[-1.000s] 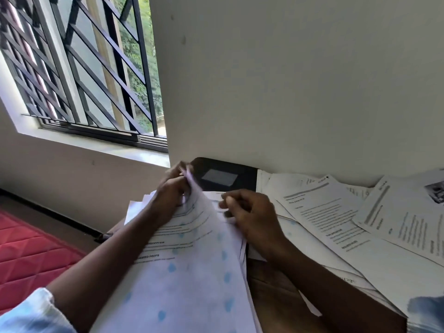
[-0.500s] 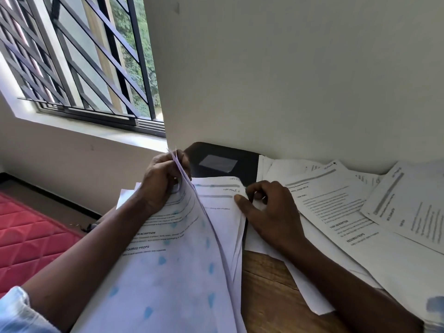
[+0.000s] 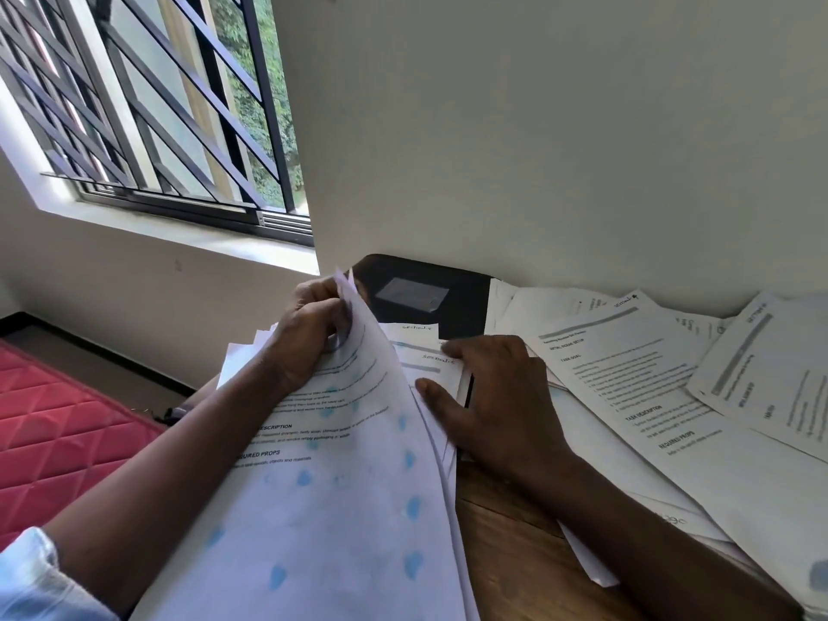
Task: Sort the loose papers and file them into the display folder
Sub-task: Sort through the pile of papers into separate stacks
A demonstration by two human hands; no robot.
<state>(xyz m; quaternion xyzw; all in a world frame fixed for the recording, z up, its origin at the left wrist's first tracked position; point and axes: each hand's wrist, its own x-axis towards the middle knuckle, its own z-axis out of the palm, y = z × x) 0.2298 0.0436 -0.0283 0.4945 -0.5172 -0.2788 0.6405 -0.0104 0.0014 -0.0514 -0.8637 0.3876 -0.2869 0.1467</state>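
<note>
Gripping the top edge of a raised sheaf of papers (image 3: 340, 508), the left hand (image 3: 313, 338) curls its fingers round the sheets, tilting them up off the stack (image 3: 430, 365) beneath. Behind that stack the black display folder (image 3: 421, 298) lies against the wall (image 3: 537, 150). The right hand (image 3: 497, 405) rests on the stack's right edge, fingers loosely straight, pinching nothing. Further right, loose papers (image 3: 663, 396) overlap on the wooden table (image 3: 506, 553).

papers (image 3: 663, 396): matt white paper | folder (image 3: 448, 284): glossy black plastic | table (image 3: 506, 558): grained wood
</note>
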